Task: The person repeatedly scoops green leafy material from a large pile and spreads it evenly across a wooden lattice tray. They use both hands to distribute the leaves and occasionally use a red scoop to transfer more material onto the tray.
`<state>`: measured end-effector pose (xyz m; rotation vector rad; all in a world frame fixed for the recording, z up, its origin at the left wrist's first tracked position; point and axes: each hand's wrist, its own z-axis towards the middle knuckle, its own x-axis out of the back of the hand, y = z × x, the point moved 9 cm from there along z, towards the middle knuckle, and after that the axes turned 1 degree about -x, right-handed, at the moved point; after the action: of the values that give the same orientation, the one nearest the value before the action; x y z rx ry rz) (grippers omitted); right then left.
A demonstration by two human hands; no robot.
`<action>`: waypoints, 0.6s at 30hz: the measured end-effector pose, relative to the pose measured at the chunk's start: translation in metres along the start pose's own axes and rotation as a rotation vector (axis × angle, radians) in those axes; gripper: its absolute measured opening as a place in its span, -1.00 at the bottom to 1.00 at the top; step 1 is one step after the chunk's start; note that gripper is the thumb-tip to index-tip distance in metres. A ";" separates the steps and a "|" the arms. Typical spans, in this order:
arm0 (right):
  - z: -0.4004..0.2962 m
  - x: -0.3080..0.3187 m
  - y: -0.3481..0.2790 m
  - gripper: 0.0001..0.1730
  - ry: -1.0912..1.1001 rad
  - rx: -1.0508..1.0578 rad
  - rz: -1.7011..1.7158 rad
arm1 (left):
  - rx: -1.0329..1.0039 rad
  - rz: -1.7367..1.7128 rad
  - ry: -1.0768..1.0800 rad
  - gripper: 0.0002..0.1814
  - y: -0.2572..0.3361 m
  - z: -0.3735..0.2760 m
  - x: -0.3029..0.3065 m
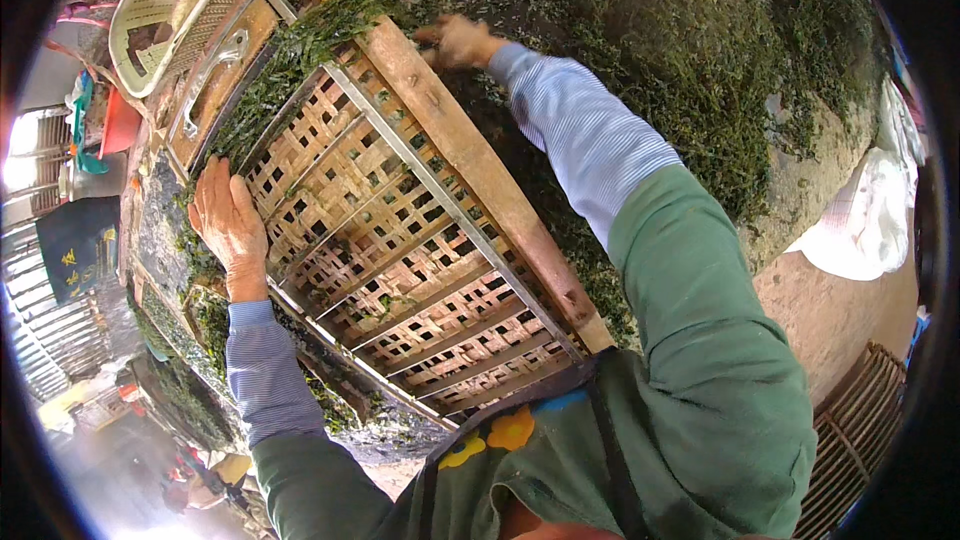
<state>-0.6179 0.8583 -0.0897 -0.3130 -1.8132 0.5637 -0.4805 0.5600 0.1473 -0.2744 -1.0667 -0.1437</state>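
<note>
A metal frame with thin crossbars (465, 225) lies over a woven bamboo lattice (360, 195) between wooden beams. Damp green leaves, apparently tea (300, 45), form a band across its far end, beside a wooden board with a metal handle (214, 79). My left hand (229, 217) rests flat at the near left end of that band, fingers together, touching the leaves and the frame's edge. My right hand (457, 43), blurred, is beyond the right wooden beam (480, 157), over a dark area next to the large leaf heap; its fingers are partly bent, and what they hold cannot be made out.
A large heap of green leaves (675, 52) spreads at the upper right. A pale plastic basket (172, 7) stands at the upper left, near a red container (118, 120). White plastic bags (862, 225) lie at the right, above a slatted bamboo rack (855, 435).
</note>
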 end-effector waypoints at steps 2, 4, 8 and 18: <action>-0.020 -0.020 -0.028 -0.25 -0.009 0.164 -0.033 | 0.024 0.028 -0.031 -0.54 -0.002 -0.004 -0.003; -0.047 -0.021 -0.038 -0.31 -0.023 0.295 -0.164 | 0.081 0.076 -0.073 -0.55 -0.014 -0.013 -0.004; -0.070 -0.011 0.011 -0.70 0.122 0.454 0.004 | 0.114 0.134 -0.072 -0.55 -0.006 -0.004 -0.004; -0.070 0.026 0.064 -0.62 0.178 0.035 0.171 | 0.177 0.104 0.032 -0.59 -0.003 -0.006 0.013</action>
<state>-0.5640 0.9406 -0.0854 -0.4827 -1.6129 0.6650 -0.4701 0.5560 0.1565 -0.1667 -1.0237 0.0399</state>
